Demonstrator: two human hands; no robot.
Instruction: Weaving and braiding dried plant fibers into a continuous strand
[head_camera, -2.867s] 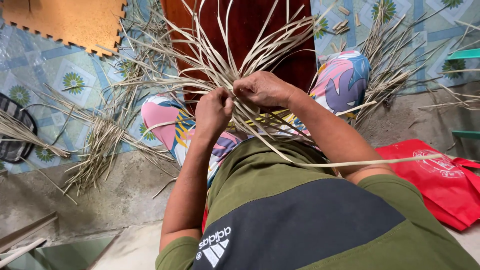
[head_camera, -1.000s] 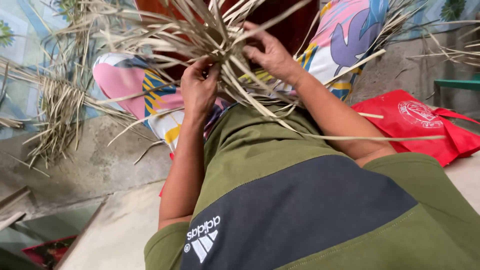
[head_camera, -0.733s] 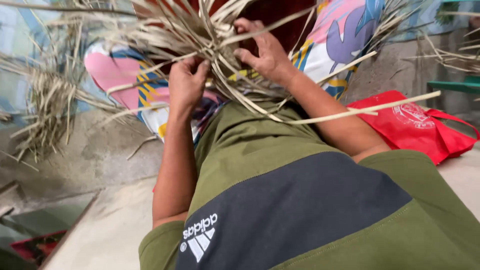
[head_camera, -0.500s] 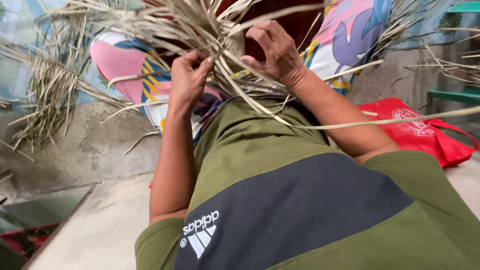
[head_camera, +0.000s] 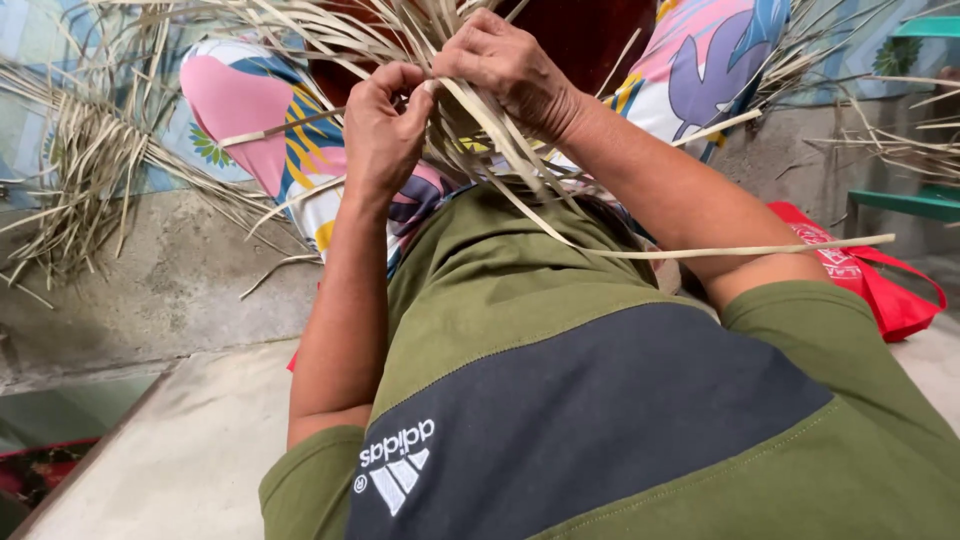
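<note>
Both hands meet over the lap at the heart of the woven strips (head_camera: 450, 120). The left hand (head_camera: 383, 135) is clenched on strips at 9 o'clock. The right hand (head_camera: 505, 70), at 1 o'clock and nearer, pinches one long strip (head_camera: 640, 252), which runs out toward 4 o'clock.

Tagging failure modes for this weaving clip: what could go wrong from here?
1. The long pale flat strip trails free past the right arm toward the red fabric bag; it may snag.
2. Left hand and right hand pinch close together among the tangled dry leaf strips; a strip might slip or crease.
</note>
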